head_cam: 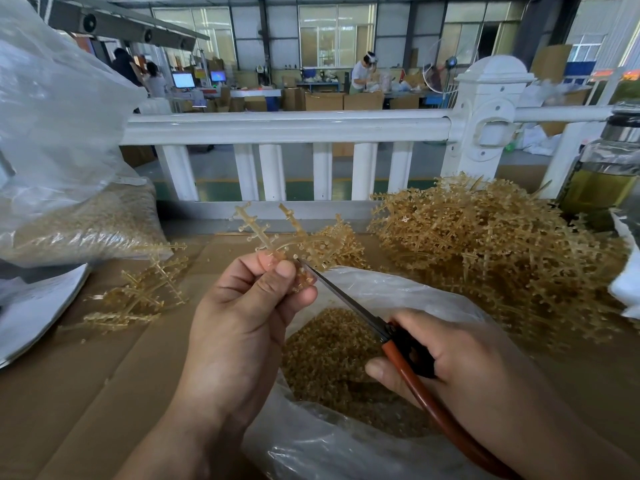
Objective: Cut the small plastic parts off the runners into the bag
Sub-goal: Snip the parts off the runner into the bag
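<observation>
My left hand pinches a translucent amber runner between thumb and fingers, holding it above the open clear bag. My right hand grips scissors with red-brown handles. Their thin blades point up and left, and the tip touches the runner just by my left thumb. Inside the bag lies a heap of small cut amber parts.
A big pile of uncut runners lies at the right. Several bare runners lie at the left on the cardboard surface. Another filled clear bag stands far left. A white railing runs behind, a glass jar at the right.
</observation>
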